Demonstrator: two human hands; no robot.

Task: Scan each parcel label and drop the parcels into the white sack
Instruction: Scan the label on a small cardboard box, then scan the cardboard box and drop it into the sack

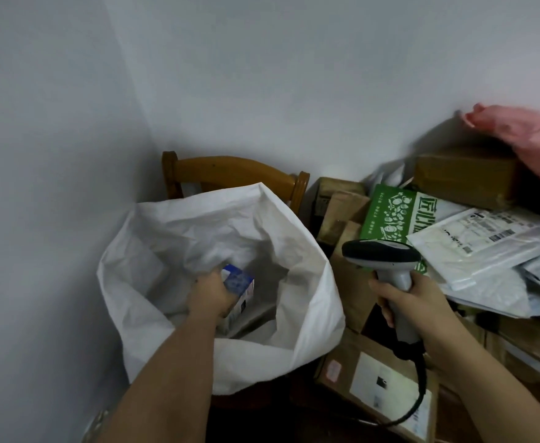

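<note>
A large white sack (297, 251) stands open on a wooden chair at the left. My left hand (209, 295) reaches down inside its mouth and grips a small blue-and-white box (240, 282). My right hand (422, 305) is to the right of the sack, closed around the grey handle of a barcode scanner (380, 254), whose dark head points left toward the sack. A black cable hangs from the scanner's handle.
A pile of parcels fills the right side: a white mailer with labels (479, 244), a green printed box (390, 212), brown cartons (463, 174), a pink bag (531, 135) on top, and a labelled carton (387, 388) below. The wooden chair back (233, 171) stands against the wall corner.
</note>
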